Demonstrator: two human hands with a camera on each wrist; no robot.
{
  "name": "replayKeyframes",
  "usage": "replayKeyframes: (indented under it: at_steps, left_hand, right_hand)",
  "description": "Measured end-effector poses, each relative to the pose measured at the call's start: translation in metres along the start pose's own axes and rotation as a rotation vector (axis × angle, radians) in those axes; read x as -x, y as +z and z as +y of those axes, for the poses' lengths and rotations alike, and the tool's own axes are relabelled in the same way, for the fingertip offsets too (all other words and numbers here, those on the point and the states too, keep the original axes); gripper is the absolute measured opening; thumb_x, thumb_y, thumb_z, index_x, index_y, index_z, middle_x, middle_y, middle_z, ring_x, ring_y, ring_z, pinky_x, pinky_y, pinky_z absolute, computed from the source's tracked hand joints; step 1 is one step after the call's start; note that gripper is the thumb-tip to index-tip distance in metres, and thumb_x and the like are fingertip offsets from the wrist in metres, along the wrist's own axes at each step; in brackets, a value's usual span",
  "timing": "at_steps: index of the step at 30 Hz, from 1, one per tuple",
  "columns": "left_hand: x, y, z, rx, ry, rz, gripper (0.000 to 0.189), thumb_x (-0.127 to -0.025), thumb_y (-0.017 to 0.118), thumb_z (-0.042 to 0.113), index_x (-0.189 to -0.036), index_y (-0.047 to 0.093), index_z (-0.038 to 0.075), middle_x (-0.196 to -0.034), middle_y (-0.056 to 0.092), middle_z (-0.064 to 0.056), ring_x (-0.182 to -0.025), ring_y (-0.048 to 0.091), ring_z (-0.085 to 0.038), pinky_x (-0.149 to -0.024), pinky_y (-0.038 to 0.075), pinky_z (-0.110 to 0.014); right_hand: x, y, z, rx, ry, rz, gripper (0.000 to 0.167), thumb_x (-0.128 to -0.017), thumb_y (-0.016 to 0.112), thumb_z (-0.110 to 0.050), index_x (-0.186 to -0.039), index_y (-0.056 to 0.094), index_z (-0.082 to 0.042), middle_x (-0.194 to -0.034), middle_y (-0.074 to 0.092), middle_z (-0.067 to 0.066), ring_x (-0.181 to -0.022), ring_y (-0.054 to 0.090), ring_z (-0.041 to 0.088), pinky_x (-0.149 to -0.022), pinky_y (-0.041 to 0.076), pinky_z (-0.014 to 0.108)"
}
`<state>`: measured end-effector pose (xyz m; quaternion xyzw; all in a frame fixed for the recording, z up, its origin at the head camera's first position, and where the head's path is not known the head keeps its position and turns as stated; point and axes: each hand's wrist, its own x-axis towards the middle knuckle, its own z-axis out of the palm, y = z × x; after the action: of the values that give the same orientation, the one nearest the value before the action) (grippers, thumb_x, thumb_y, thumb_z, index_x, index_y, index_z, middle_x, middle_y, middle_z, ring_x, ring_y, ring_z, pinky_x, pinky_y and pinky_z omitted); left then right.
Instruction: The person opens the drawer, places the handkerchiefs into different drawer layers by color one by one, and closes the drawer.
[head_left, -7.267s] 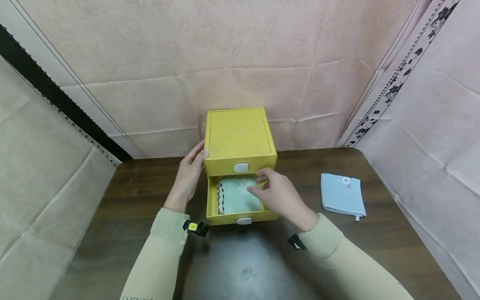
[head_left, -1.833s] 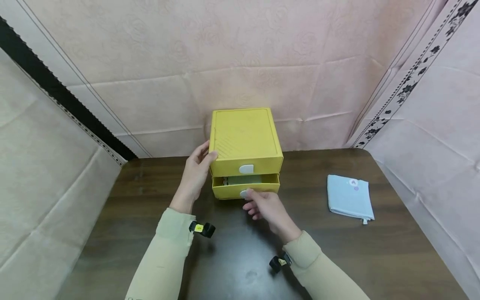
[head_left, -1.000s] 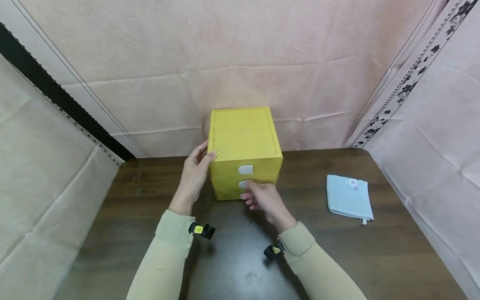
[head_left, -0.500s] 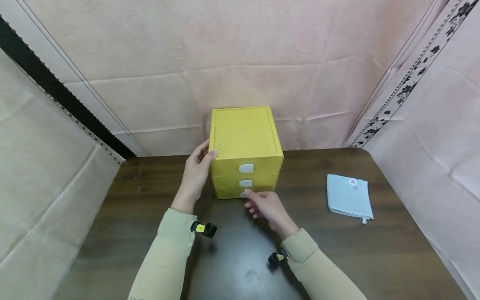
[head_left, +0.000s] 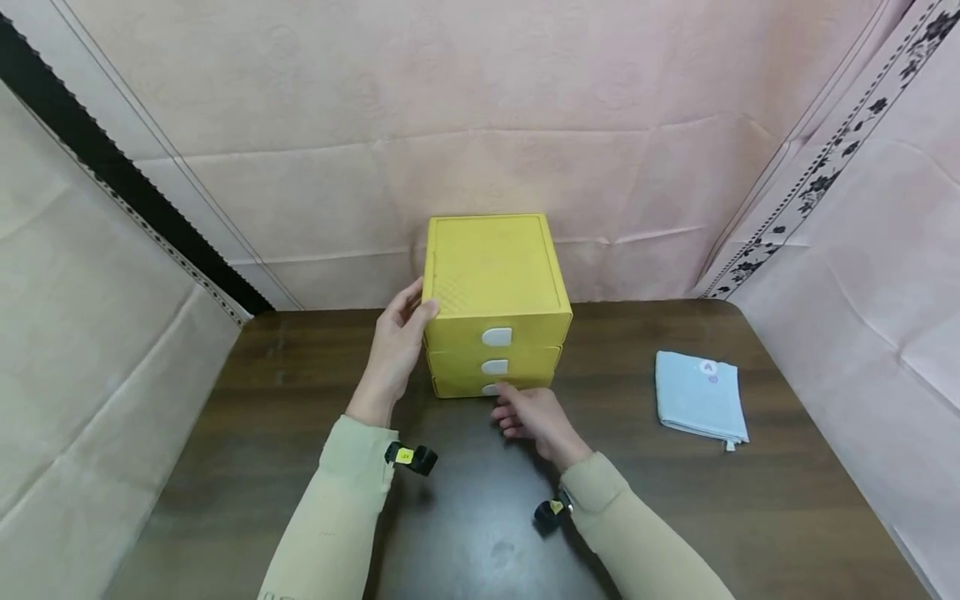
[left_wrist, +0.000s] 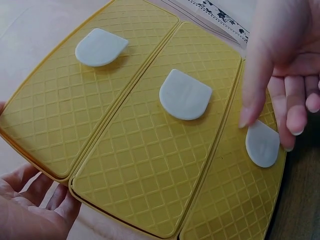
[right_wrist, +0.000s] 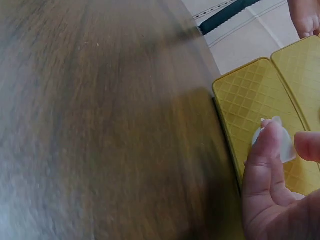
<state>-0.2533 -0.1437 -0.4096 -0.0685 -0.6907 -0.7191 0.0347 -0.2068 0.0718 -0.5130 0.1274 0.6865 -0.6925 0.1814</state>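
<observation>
Drawer cabinet [head_left: 495, 265], yellow with waffle-patterned fronts [left_wrist: 145, 160], sits at the tabletop's [head_left: 765, 517] back edge, its middle drawer [head_left: 457, 365], earlier ajar, now flush. The left hand [head_left: 395, 350] grips its side; the right hand's [head_left: 538, 419] thumb and forefinger flank the bottom white tab [left_wrist: 263, 145], whether pinching I cannot tell.

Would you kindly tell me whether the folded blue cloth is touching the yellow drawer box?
Apart: the head view shows the folded blue cloth lying right of the yellow drawer box, with brown tabletop plainly visible between them.
</observation>
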Motion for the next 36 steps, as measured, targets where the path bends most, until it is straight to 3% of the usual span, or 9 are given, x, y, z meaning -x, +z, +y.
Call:
replayKeyframes:
  at_steps: [9, 21, 31, 36]
  left_hand:
    - [0.001, 0.003, 0.002, 0.009, -0.022, 0.013, 0.052, -0.096, 0.06, 0.037, -0.144, 0.044, 0.024, -0.14, 0.048, 0.002, -0.124, 0.046, -0.016, -0.104, 0.037, -0.036]
    - [0.001, 0.003, 0.002, 0.011, -0.05, 0.009, 0.052, -0.097, 0.059, 0.035, -0.146, 0.043, 0.025, -0.139, 0.047, 0.003, -0.122, 0.047, -0.016, -0.104, 0.037, -0.035]
    - [0.013, 0.007, 0.028, -0.024, -0.08, -0.002, 0.054, -0.099, 0.055, 0.028, -0.149, 0.038, 0.016, -0.141, 0.046, -0.002, -0.123, 0.046, -0.018, -0.105, 0.036, -0.035]
    - [0.016, 0.007, 0.031, -0.036, -0.086, -0.008, 0.054, -0.1, 0.054, 0.03, -0.15, 0.037, 0.017, -0.142, 0.045, -0.002, -0.124, 0.045, -0.018, -0.105, 0.036, -0.036]
  right_hand:
    - [-0.009, 0.007, 0.005, -0.121, -0.008, -0.022, 0.043, -0.094, 0.063, -0.032, -0.114, 0.064, 0.007, -0.08, 0.068, 0.011, -0.063, 0.062, 0.015, -0.061, 0.056, 0.029]
    - [-0.008, 0.011, 0.007, -0.166, 0.001, -0.044, 0.042, -0.095, 0.06, -0.028, -0.114, 0.058, 0.009, -0.078, 0.066, 0.011, -0.061, 0.061, 0.015, -0.058, 0.055, 0.028]
    - [-0.005, 0.014, 0.009, -0.158, 0.003, -0.048, 0.045, -0.096, 0.059, -0.032, -0.116, 0.057, 0.008, -0.078, 0.065, 0.01, -0.063, 0.061, 0.016, -0.06, 0.055, 0.03]
    - [-0.004, 0.014, 0.011, -0.16, -0.008, -0.05, 0.048, -0.096, 0.059, -0.034, -0.118, 0.056, 0.009, -0.077, 0.065, 0.01, -0.062, 0.061, 0.016, -0.059, 0.055, 0.029]
